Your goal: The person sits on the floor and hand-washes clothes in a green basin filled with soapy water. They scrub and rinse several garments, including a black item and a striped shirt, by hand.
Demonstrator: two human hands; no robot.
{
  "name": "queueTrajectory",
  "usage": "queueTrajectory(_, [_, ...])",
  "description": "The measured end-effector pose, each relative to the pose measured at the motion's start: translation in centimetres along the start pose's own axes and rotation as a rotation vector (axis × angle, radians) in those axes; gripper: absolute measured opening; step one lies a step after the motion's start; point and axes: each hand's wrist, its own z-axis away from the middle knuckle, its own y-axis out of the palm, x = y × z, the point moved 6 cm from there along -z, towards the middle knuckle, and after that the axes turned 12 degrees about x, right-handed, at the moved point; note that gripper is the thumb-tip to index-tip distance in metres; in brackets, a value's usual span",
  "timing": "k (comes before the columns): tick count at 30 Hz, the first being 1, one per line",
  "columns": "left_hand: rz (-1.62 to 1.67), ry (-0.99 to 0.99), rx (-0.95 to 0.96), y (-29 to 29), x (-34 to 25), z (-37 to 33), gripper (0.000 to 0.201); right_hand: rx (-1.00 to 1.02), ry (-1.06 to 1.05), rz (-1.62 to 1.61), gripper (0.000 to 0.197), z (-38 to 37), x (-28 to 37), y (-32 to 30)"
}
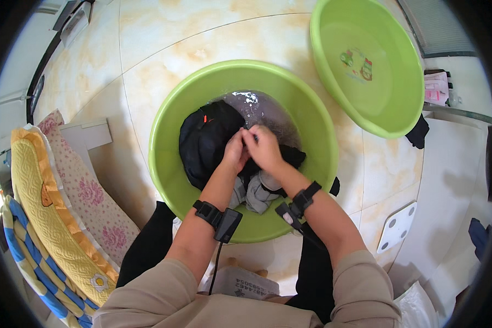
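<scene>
A large green basin (pixel 159 164) stands between my legs, with wet laundry and some soapy water (pixel 276 117) in it. My left hand (pixel 236 150) and my right hand (pixel 262 146) meet over the middle of the basin, knuckle to knuckle, both with curled fingers. Dark fabric shows around and between them, and both appear closed on a bunched piece of black cloth (pixel 252 167). A bulky black garment (pixel 202 143) with a small orange mark lies beside my left hand. Closer to me, grey cloth (pixel 258 197) is heaped below my wrists.
A second green basin (pixel 385 76) with a printed picture rests at the far right, tilted, with dark cloth (pixel 418 132) by its rim. A white scale (pixel 397 227) lies at right. Quilted yellow bedding (pixel 54 202) and floral fabric (pixel 93 191) stand at left.
</scene>
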Motion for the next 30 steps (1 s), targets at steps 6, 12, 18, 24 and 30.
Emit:
queueTrajectory(6, [0.509,-0.2,0.581,3.0,1.5,0.0,0.036,0.137,-0.172,0.402,0.03,1.4,5.8,0.9])
queueTrajectory(12, [0.189,-0.252,0.158,4.4,1.3,1.2,0.031,0.169,0.291,0.662,0.041,-1.6,-2.4,-4.8])
queueTrajectory(18, [-0.034,0.068,-0.198,2.1,-1.1,1.3,0.027,-0.163,0.203,0.542,0.025,-0.7,-4.7,-4.5])
queueTrajectory(24, [-0.073,-0.022,-0.044,0.2,-0.3,-0.1,0.027,-0.02,-0.034,0.01,0.024,0.3,-0.5,0.1])
queueTrajectory(30, [0.165,0.072,-0.041,1.1,0.4,0.6,0.033,0.119,-0.221,0.174,0.03,2.0,5.4,2.1])
